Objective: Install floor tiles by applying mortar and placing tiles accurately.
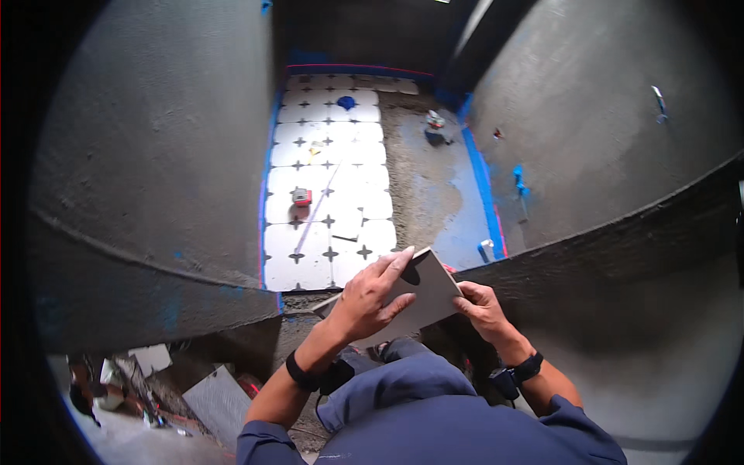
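Note:
Held in front of my body is a flat, pale tile [436, 294] with a dark curved mark near its far corner. My left hand [368, 302] rests over its left part, fingers reaching to the far edge and thumb along the face. My right hand [482, 311] pinches the right edge between thumb and fingers. Beyond my hands lie white patterned tiles [298, 271] with dark star shapes where corners meet. To their right runs a strip of grey mortar [411, 155].
On the laid tiles sit a red and grey tool [301, 198], a blue item [346, 102] and a dark L-shaped piece [349, 236]. Blue tape [484, 182] edges the floor below grey walls [178, 139]. A ridged grey slab [219, 407] lies at lower left.

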Action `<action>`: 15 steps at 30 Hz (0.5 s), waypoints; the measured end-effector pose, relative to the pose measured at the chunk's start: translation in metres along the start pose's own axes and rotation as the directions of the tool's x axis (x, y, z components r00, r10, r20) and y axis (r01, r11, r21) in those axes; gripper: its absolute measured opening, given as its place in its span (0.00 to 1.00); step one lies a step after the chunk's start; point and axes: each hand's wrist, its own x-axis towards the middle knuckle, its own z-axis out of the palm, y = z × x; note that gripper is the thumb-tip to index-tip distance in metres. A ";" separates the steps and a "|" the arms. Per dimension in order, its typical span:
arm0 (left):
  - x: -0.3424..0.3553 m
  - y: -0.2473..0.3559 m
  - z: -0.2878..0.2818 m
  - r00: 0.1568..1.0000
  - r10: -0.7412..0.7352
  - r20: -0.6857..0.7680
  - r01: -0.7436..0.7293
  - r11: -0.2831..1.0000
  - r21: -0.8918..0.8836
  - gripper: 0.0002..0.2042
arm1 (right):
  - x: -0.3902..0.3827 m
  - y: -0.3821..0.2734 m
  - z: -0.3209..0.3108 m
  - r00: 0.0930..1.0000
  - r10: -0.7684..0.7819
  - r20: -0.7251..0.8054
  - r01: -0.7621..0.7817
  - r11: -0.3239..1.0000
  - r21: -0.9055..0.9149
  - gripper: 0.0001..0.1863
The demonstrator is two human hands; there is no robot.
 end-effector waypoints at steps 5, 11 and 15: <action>0.005 -0.030 -0.007 0.993 0.120 0.020 -0.120 0.992 0.034 0.32 | -0.010 -0.010 0.016 0.976 -0.037 -0.213 0.034 0.999 -0.015 0.14; -0.050 -0.126 -0.047 0.981 -0.188 0.040 0.187 0.982 0.034 0.21 | -0.008 -0.014 -0.006 0.925 -0.083 -0.372 0.081 0.997 -0.021 0.14; -0.036 -0.141 -0.055 0.937 -0.340 -0.074 0.289 0.879 -0.379 0.21 | 0.001 -0.022 -0.008 0.920 -0.040 -0.391 0.086 0.991 0.101 0.14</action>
